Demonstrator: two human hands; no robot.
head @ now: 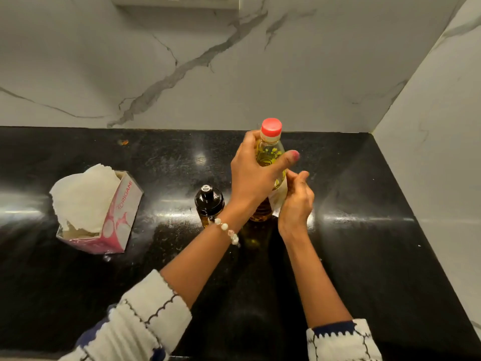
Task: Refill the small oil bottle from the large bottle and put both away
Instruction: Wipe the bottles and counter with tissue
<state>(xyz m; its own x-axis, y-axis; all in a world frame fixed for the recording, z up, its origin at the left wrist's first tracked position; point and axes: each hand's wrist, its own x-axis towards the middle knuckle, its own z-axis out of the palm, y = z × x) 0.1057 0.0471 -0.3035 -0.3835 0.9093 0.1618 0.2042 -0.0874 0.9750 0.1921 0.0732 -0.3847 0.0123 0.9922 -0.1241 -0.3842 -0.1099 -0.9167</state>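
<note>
Beside the small oil bottle (209,201), the left hand (256,175) clamps the large bottle (269,162), likely heavy and slippery; the right hand (296,201) curls against its label.

Lots of bare black counter (364,204) to the right, up to the side wall (429,152). In the middle, large bottle (269,155) with small bottle (209,201) close on its left. Tissue box (104,217) blocking the far left. Back wall (182,74) close behind.
</note>
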